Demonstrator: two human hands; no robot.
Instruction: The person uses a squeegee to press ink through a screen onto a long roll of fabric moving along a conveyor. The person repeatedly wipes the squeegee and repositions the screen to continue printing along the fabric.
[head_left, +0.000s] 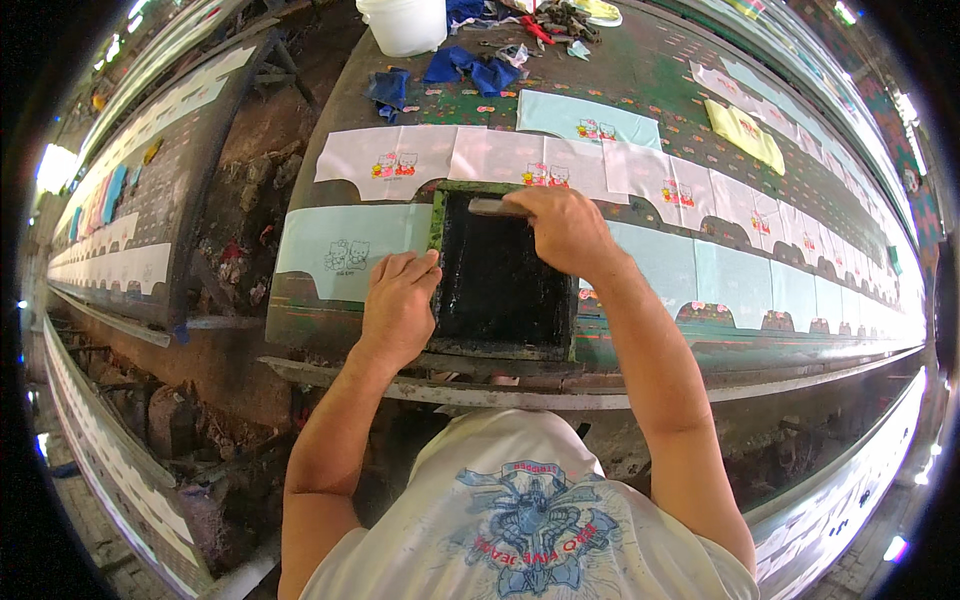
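A dark silkscreen frame [497,305] with greenish, ink-stained edges lies flat in front of me, over the row of pale blue cloth pieces. My right hand [572,232] grips a squeegee [487,207] near the screen's far end. At the screen's left edge, my left hand [397,305] holds the frame with bent fingers. Just left of it lies a light blue cloth piece [308,235] printed with black outlines of two cartoon figures. Whatever is beneath the screen is hidden.
Beyond the screen runs a row of pink cloth pieces [375,150] with coloured prints. Farther back are a white bucket [405,25], blue rags [470,70] and a folded yellow cloth [745,135]. Another long table [165,200] stands left across a gap; a rail [580,400] edges mine.
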